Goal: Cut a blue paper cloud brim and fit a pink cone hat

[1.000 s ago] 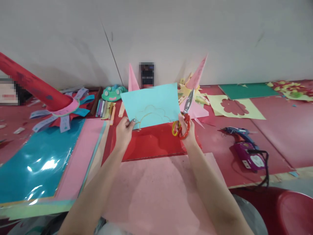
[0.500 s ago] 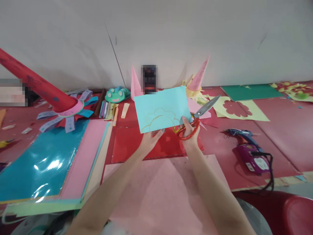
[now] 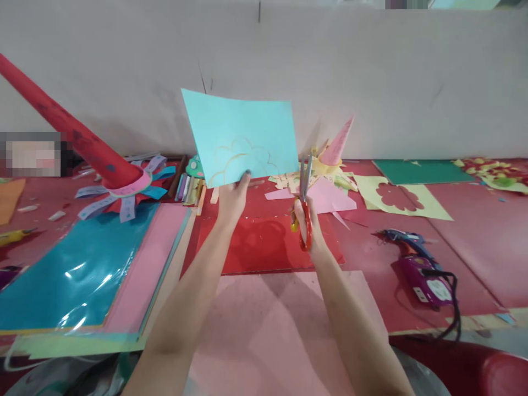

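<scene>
My left hand (image 3: 234,199) pinches the lower edge of a light-blue sheet of paper (image 3: 247,124), which is raised above the table. A scalloped, flower-like outline is drawn in yellowish lines on its lower part. My right hand (image 3: 311,220) grips a pair of scissors (image 3: 306,195) by its red and yellow handles, blades pointing up and nearly together. The scissors stand just right of the blue sheet. Beneath my hands lies a red sheet (image 3: 268,247), and nearer to me a large pink sheet (image 3: 264,313).
A red cone with paper strips (image 3: 111,170) and blue and pink sheets (image 3: 86,275) lie left. Pink scraps (image 3: 330,195), a pink cone (image 3: 338,143) and a cream sheet with a flower-shaped hole (image 3: 433,201) sit right. A glue gun (image 3: 406,239) and purple box (image 3: 429,280) are nearer.
The blue sheet has risen and moved left, now in my left hand alone. My right hand has let go of it, and the scissors have turned from slanting right to upright.
</scene>
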### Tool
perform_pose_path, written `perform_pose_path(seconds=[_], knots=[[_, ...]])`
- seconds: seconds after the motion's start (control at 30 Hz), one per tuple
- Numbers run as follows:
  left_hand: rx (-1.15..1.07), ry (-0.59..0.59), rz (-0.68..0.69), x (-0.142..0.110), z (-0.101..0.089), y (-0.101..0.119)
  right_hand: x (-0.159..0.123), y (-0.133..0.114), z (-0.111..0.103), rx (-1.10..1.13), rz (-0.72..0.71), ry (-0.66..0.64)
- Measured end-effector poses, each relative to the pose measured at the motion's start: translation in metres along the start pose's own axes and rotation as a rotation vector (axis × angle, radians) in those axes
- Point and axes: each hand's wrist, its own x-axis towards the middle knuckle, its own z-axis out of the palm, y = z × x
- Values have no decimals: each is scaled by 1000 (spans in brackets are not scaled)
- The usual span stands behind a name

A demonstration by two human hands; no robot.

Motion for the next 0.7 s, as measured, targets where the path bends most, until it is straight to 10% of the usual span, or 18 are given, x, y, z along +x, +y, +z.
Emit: perform_pose_path(seconds=[0.2, 0.7], knots=[[-9, 59, 6, 7, -11, 10, -8, 1, 30, -10, 68, -96], [111, 57, 38, -1, -4, 10, -21, 14, 26, -109, 77, -165]])
